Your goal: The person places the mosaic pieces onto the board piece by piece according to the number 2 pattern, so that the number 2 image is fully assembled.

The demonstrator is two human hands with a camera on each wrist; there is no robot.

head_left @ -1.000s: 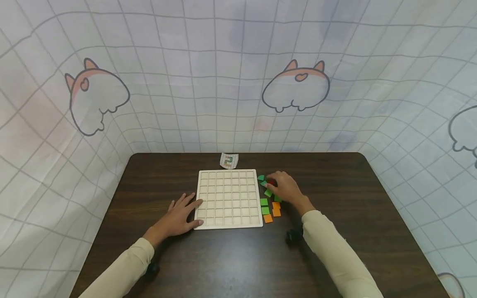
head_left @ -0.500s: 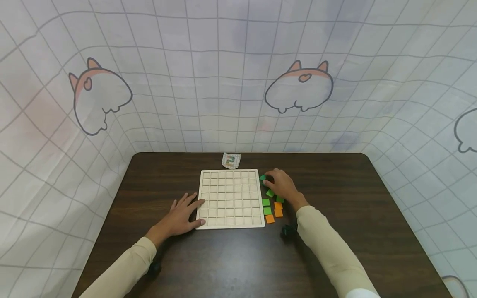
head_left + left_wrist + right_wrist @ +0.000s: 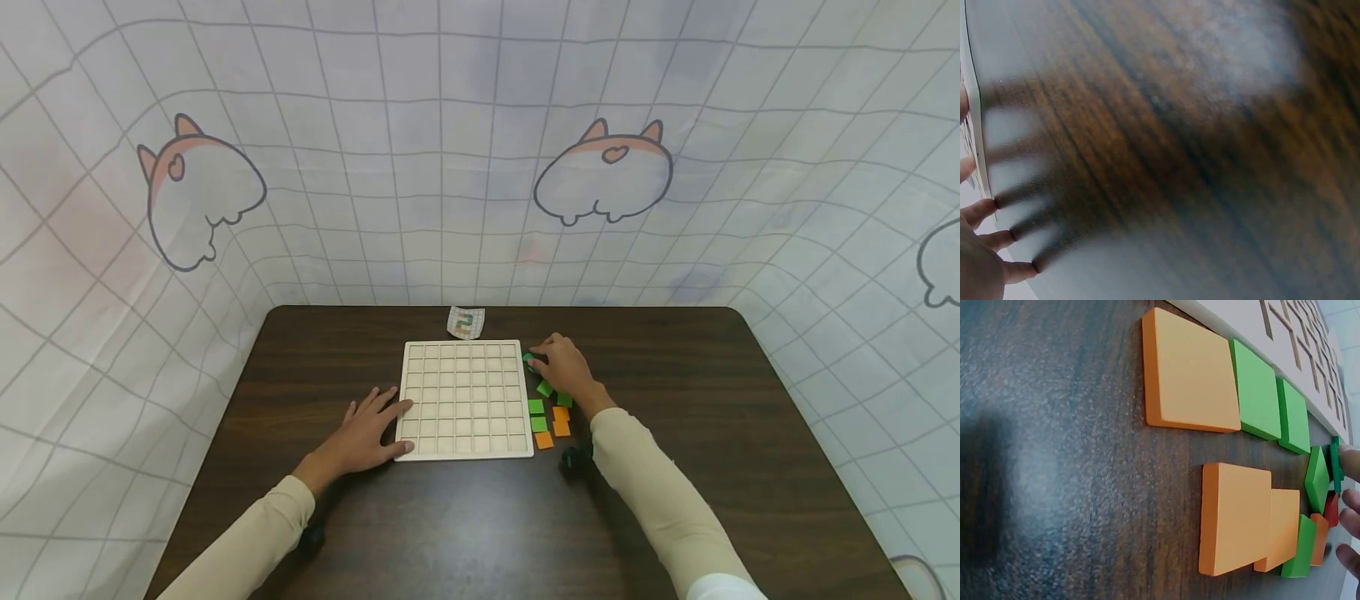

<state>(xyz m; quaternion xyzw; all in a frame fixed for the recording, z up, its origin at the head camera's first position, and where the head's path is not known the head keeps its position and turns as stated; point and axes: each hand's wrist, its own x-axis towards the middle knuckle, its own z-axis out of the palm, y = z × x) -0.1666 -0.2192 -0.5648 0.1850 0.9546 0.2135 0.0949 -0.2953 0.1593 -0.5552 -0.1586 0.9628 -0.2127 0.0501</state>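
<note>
A pale board with a grid of square recesses [image 3: 463, 400] lies flat on the table. My left hand [image 3: 363, 435] rests at its left edge, fingers spread, with thumb and a fingertip over the rim; in the left wrist view its fingers [image 3: 979, 212] touch the board edge and table. Beyond the board's upper right edge, my right hand [image 3: 564, 367] pinches a small dark green piece [image 3: 528, 357] between thumb and fingers. That dark green piece [image 3: 1336, 464] looks tilted on edge in the right wrist view. A red piece [image 3: 1331, 509] lies just below the hand.
Orange square tiles [image 3: 1191, 372] and light green square tiles [image 3: 1257, 390] lie along the board's right side. A small paper card with a coloured pattern [image 3: 466, 322] lies behind the board. A white gridded cloth [image 3: 480, 208] hangs around the table [image 3: 480, 533].
My right hand has shifted slightly up and left over the dark green pieces, and its thumb and fingers have closed on one. The left hand stays on the board.
</note>
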